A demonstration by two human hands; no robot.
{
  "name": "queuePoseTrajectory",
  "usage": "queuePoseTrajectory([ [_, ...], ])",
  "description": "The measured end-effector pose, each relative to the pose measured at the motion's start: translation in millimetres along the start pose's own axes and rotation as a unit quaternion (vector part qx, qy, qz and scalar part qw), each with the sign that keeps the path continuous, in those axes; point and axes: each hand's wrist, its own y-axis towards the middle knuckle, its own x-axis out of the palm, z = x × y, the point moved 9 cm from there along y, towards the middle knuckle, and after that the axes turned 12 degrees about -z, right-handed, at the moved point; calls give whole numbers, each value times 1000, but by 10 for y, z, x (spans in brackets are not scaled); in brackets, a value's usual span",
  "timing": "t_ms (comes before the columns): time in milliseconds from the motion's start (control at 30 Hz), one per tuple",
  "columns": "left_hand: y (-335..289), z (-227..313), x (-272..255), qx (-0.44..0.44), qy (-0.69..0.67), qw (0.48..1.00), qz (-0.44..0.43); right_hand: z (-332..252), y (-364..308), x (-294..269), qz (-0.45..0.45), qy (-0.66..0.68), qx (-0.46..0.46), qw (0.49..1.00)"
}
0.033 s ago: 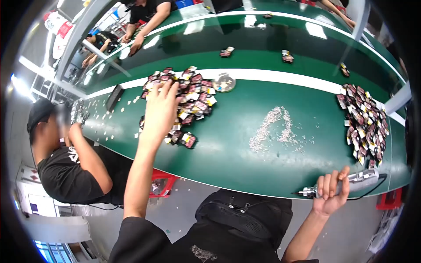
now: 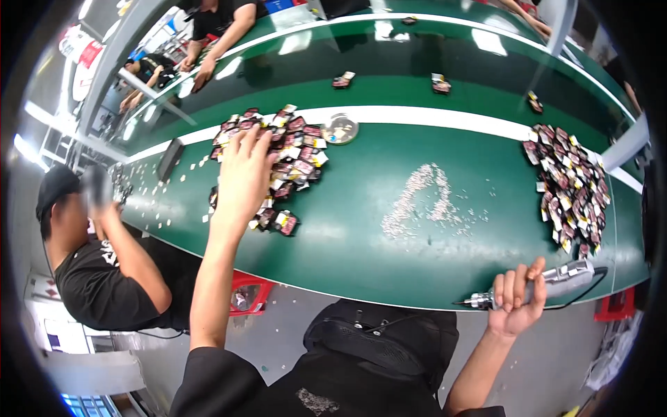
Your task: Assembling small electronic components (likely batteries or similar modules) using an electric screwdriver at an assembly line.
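My left hand (image 2: pixel 243 177) reaches over the left pile of small black parts (image 2: pixel 302 156) with pink-and-white faces. Its fingers are stretched out and slightly apart on top of the parts, and I see nothing gripped in them; the fingertips partly blend into the pile. At the near table edge on the right, my right hand (image 2: pixel 515 299) is wrapped around a grey electric screwdriver (image 2: pixel 566 276). The tool lies nearly level, its silver bit end (image 2: pixel 476 300) pointing left and its black cord trailing right. Between the hands, small silvery screws (image 2: pixel 410 201) lie scattered in a loose heap.
A second pile of the black parts (image 2: pixel 566 184) sits at the right. A round clear dish (image 2: pixel 340 129) stands beside the left pile. Across a white strip runs a dark green belt (image 2: pixel 389 90) carrying a few parts. A co-worker (image 2: pixel 114 271) sits close on the left; others work beyond.
The scene has shifted slightly to the left in the picture. My left hand is still over the pile, and my right hand still grips the screwdriver.
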Motion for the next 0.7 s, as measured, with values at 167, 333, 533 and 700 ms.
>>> queuePoseTrajectory([
  [167, 190, 964, -136, 126, -170, 977, -3, 53, -23, -98, 26, 45, -7, 999],
  [333, 362, 1716, 55, 221, -277, 934, -39, 13, -37, -144, 29, 47, -6, 998],
  [533, 389, 1935, 104, 246, -201, 946, -62, 7, -43, -137, 18, 66, 12, 998],
  [700, 388, 2024, 103, 276, -196, 940, -40, -30, -108, -140, 24, 70, 16, 997],
])
